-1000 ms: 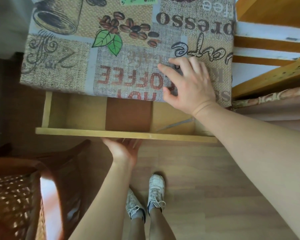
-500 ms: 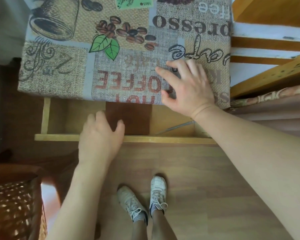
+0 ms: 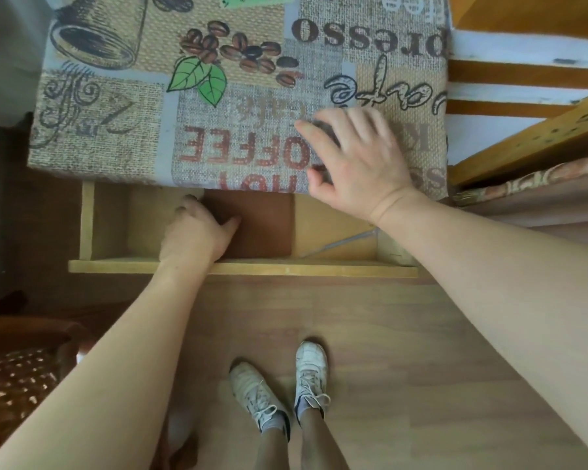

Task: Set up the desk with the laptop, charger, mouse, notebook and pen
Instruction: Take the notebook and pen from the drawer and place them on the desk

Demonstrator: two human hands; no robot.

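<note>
Below the desk top, a wooden drawer [image 3: 245, 268] stands pulled out. A brown notebook [image 3: 265, 225] lies flat in its middle. A thin grey pen [image 3: 340, 244] lies slanted to the right of the notebook. My left hand [image 3: 197, 232] is inside the drawer at the notebook's left edge, thumb resting on the cover and fingertips curled at its far corner. The notebook still lies flat. My right hand [image 3: 357, 164] rests palm down with fingers spread on the coffee-print tablecloth [image 3: 218, 106] near the desk's front edge. No laptop, charger or mouse is in view.
A brown chair [image 3: 17, 374] with a patterned seat stands at the lower left. Yellow wooden furniture [image 3: 530, 144] and a patterned cushion edge lie to the right of the desk. My white shoes [image 3: 279, 388] stand on the laminate floor below the drawer front.
My left hand has come up from under the drawer front, over its edge and down onto the notebook's left side. The right hand has stayed on the tablecloth.
</note>
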